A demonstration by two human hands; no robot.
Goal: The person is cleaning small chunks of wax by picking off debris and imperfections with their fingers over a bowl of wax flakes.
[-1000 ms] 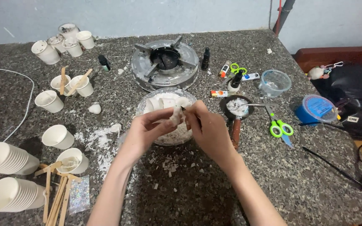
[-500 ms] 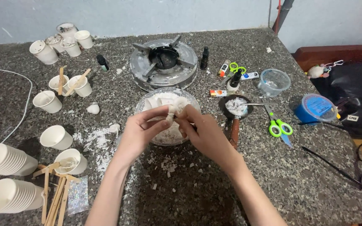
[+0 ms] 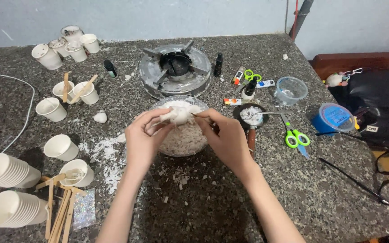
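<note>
Together, both hands meet over the glass bowl (image 3: 183,141), which sits near the middle of the table (image 3: 230,207), just in front of the round metal burner (image 3: 175,69). The left hand (image 3: 142,139) and right hand (image 3: 226,137) each close their grip on one white lump (image 3: 178,116), fingertips pinching it from either side above the bowl's heap of white flakes. More flakes (small and scattered) lie on the table toward the near edge. Just right of the bowl rests a small dark pan (image 3: 251,116) with a spoon, then green-handled scissors (image 3: 293,135). White paper cups (image 3: 61,146) stand toward the left edge, beside stacked cups (image 3: 5,170) and wooden sticks (image 3: 59,211).
</note>
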